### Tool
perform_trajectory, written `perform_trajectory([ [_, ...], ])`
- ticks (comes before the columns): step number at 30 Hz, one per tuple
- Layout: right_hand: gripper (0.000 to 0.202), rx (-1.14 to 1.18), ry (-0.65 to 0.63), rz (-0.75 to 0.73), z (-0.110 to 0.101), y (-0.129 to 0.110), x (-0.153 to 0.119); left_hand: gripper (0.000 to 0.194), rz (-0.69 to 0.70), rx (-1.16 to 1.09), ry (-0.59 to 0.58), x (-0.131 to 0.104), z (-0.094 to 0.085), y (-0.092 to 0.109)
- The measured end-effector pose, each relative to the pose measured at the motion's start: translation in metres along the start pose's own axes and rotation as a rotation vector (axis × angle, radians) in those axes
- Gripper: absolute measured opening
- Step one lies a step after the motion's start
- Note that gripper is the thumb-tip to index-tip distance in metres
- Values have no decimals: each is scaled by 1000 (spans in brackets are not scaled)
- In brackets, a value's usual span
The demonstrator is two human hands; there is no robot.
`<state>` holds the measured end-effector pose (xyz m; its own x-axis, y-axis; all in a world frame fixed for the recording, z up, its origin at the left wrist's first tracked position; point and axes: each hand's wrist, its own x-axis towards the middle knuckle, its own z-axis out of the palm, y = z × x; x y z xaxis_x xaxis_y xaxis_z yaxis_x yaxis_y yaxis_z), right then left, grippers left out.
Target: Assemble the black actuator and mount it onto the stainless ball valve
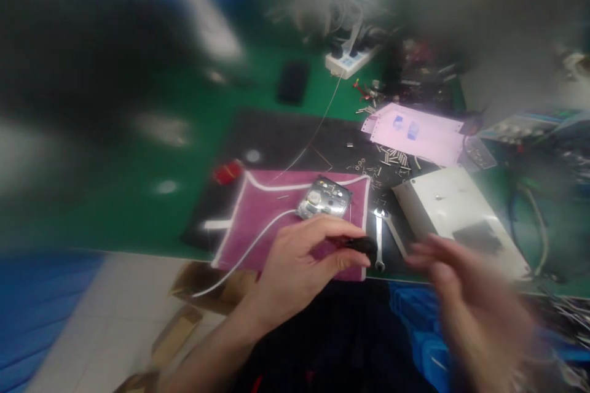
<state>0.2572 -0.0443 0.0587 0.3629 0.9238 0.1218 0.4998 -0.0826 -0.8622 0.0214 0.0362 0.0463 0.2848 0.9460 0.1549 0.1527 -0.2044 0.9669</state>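
Between the thumb and fingers of my left hand (306, 264) is a small black part (362, 245), held over the front right of a pink cloth (258, 221). Just behind that hand, a clear-and-silver mechanism (325, 198) lies on the cloth, with a white cable (249, 254) running from its left side toward the table's front edge. My right hand (465, 295) is at the right, in front of a white metal box (461, 215); motion smears its fingers. Two wrenches (378, 239) lie between the cloth and the box.
Small metal pins (394, 158) are scattered behind the wrenches. Pink paper sheets (417, 134) lie farther back, near a white power strip (348, 63). A red object (228, 172) sits at the cloth's left corner. Blue bins (428, 344) stand below the table edge.
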Motion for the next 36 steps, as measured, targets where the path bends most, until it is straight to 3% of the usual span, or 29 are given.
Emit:
perform_trajectory([
  [2,25,146,-187,-54,32,-15,-1,29,26,-65,-5,-6,3,0],
  [6,20,407,-293,-17,63,-23,-1,29,23,-139,26,-13,3,-1],
  [13,30,348,-223,-184,64,-12,-9,23,-10,-172,99,-20,13,-3],
  [21,34,331,-202,-278,63,-7,-10,19,-40,-169,101,-20,13,3],
  [31,22,545,-317,-3,62,-5,-13,25,49,-222,173,-26,21,0],
  [36,16,832,-446,246,65,-5,-10,33,33,-185,102,-26,14,-3],
])
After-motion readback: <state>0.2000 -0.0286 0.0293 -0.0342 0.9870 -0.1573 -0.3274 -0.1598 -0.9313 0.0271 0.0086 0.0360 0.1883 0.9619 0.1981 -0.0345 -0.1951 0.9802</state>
